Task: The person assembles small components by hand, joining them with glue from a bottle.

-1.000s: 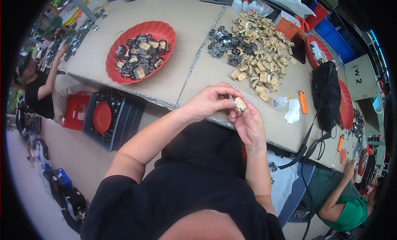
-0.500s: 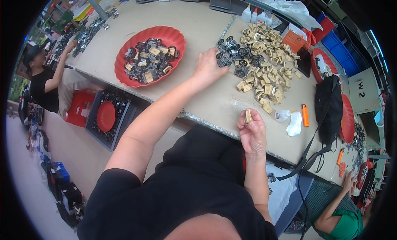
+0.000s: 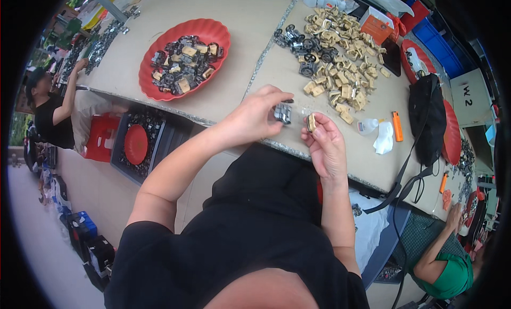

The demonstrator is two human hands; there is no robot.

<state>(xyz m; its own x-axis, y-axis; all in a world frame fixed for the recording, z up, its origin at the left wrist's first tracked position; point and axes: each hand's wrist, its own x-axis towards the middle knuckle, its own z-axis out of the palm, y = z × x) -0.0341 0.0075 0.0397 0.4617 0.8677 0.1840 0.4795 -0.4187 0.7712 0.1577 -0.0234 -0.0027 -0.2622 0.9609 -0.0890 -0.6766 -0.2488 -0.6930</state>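
Note:
Between the thumb and fingers of my left hand (image 3: pixel 256 113) is a dark toy car chassis (image 3: pixel 282 113) with a small black wheel. Close to its right, my right hand (image 3: pixel 326 141) pinches a small tan plastic part (image 3: pixel 311 123), upright and apart from the chassis. Both hands are over the near edge of the table. Beyond them lie a heap of tan plastic parts (image 3: pixel 346 77) and, at its left side, a cluster of black chassis with wheels (image 3: pixel 307 52). A scalloped red tray (image 3: pixel 146 77) on the left holds chassis joined with tan parts.
Right of my hands lie a small glue bottle (image 3: pixel 367 126), a white tissue (image 3: pixel 384 139) and an orange lighter-shaped tool (image 3: pixel 397 126). A black bag (image 3: pixel 426 120) with a strap lies farther right. Co-workers sit at left (image 3: pixel 58 109) and lower right (image 3: pixel 447 272). A grey crate (image 3: pixel 118 144) stands below the table.
My left hand has come back from the chassis cluster toward me, now holding one chassis. My right hand has risen slightly in the picture with the tan part, and the hands are close together.

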